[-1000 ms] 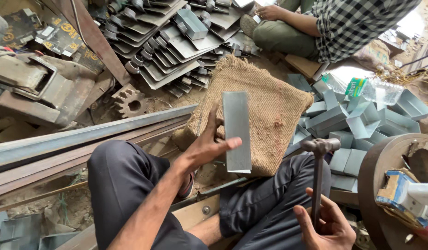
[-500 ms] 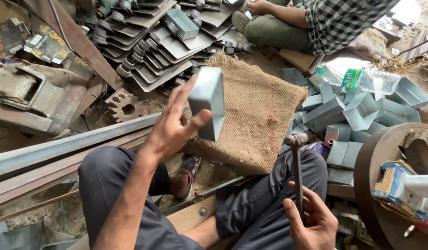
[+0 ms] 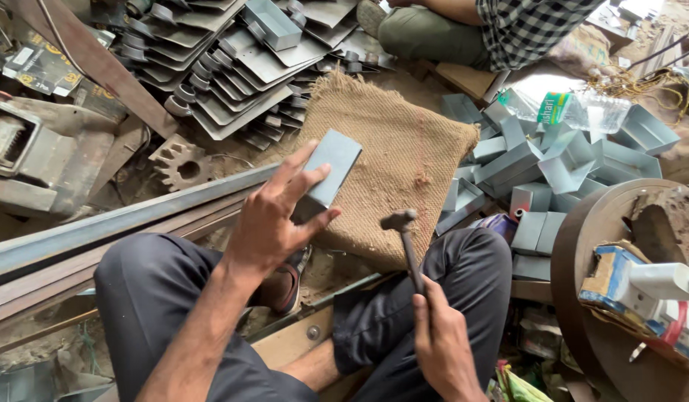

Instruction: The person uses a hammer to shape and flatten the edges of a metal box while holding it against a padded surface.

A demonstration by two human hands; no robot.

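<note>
Labels: plastic bottle [image 3: 575,110] lies on its side at the upper right, past the far right corner of the burlap mat [image 3: 393,160]; clear body, green and white label band. A blue and white carton [image 3: 642,294] sits on the round rusty drum [image 3: 583,298] at the lower right. Dark printed cards [image 3: 39,67] lie at the upper left, among scrap.

Room: mat is bare over most of its face. Its right edge is crowded by a heap of grey folded metal boxes [image 3: 538,167]; its far left edge abuts stacked metal sheets [image 3: 240,67]. A long steel rail [image 3: 113,223] runs from the left edge of view up to the mat's near left corner. A rusty gear [image 3: 177,165] lies just beyond the rail. Another person [image 3: 501,30] sits at the far edge of the mat.

Work piece: grey metal box [image 3: 326,175], held above the mat's left edge, off its surface. Long axis runs from lower left to upper right, far end tilted away from the body.

Left hand [image 3: 274,219]: closed on the box, fingers over the top, thumb below.
Right hand [image 3: 437,339]: fist wrapped on the handle of the hammer [image 3: 404,238]; head is uppermost, over the mat's near edge, clear of the box.
</note>
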